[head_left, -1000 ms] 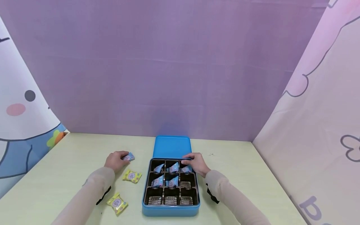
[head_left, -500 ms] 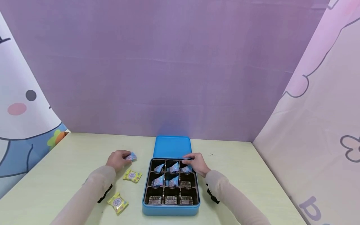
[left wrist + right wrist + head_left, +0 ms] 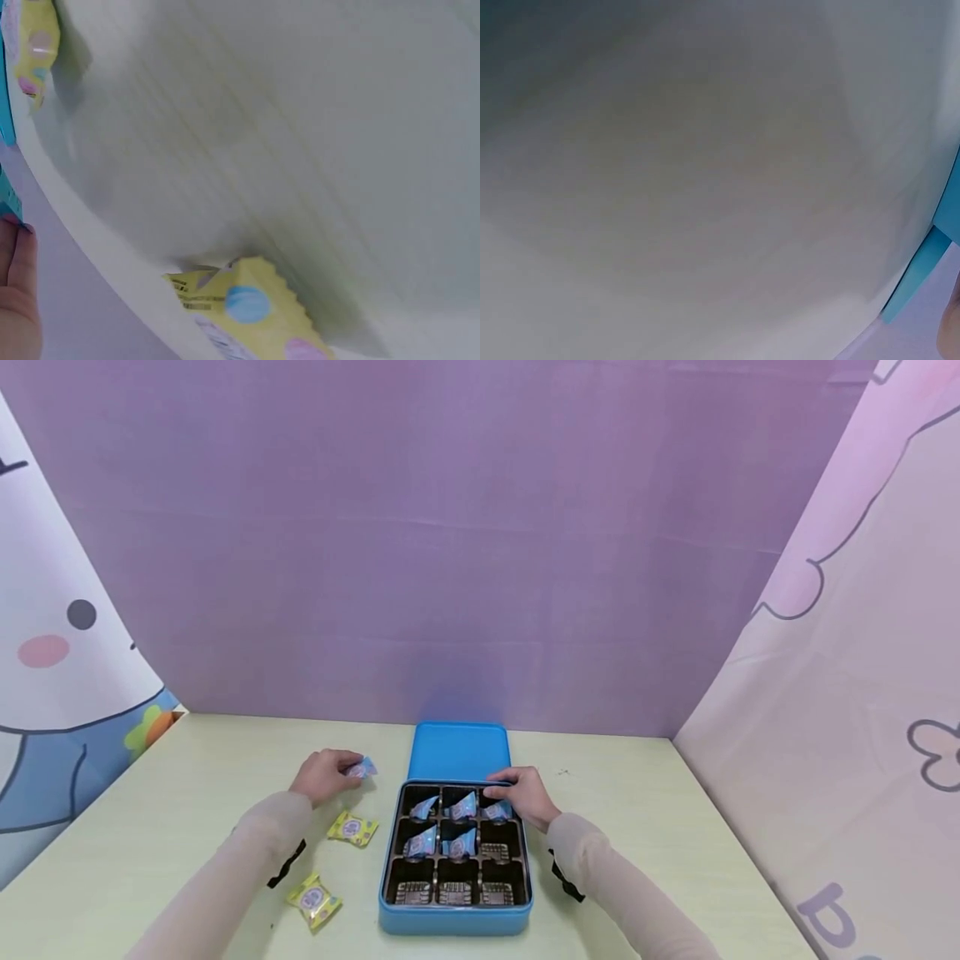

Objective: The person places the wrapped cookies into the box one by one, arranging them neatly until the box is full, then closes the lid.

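Observation:
My left hand [image 3: 327,775] pinches a blue wrapped candy [image 3: 363,767] between thumb and fingers, left of the blue box [image 3: 453,922]. In the left wrist view, the fingertips and a bit of that wrapper [image 3: 7,199] show at the left edge. The box's black tray has nine... several compartments; blue candies [image 3: 459,845] sit in the whole back row and in the left and middle of the second row. Ridged floors show in the others. My right hand [image 3: 527,797] grips the box's back right corner, thumb over the inner edge.
Two yellow wrapped candies lie left of the box, one [image 3: 352,830] farther back and one [image 3: 313,902] nearer. The blue lid [image 3: 459,752] lies open behind the box. A purple backdrop [image 3: 450,568] rises at the table's back edge, with printed panels at both sides.
My left hand has moved right and farther back, carrying the blue candy toward the box. My right hand, the box and the yellow candies have stayed in place.

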`<state>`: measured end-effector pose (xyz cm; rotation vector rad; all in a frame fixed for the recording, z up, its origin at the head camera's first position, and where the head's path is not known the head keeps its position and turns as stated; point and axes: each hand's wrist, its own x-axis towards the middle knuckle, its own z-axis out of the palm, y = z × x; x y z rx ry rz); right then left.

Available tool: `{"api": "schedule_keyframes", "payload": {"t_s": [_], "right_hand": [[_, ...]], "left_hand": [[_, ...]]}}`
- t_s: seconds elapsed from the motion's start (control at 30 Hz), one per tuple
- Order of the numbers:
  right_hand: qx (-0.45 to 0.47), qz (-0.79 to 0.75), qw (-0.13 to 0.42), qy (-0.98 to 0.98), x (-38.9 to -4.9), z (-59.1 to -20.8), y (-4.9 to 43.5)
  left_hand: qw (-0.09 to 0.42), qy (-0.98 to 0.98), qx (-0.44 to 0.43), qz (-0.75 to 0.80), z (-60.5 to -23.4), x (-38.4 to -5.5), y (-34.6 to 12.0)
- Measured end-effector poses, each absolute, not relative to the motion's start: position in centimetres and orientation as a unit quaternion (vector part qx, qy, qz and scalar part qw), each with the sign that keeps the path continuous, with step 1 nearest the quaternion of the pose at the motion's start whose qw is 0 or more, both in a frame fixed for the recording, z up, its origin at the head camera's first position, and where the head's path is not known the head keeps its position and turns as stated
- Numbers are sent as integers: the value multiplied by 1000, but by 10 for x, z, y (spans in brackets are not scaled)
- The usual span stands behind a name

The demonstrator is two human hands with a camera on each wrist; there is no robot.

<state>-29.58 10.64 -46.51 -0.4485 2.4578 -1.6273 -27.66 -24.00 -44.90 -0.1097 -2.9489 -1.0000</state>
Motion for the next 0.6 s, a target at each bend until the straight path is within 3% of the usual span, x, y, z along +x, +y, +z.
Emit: {"api": "schedule_keyframes", "payload": {"t_s": [0.6], "right_hand": [[-146, -537, 82, 827, -296, -465, 107]], "left_hand": [[14, -924, -75, -374, -423, -262, -207]]}}
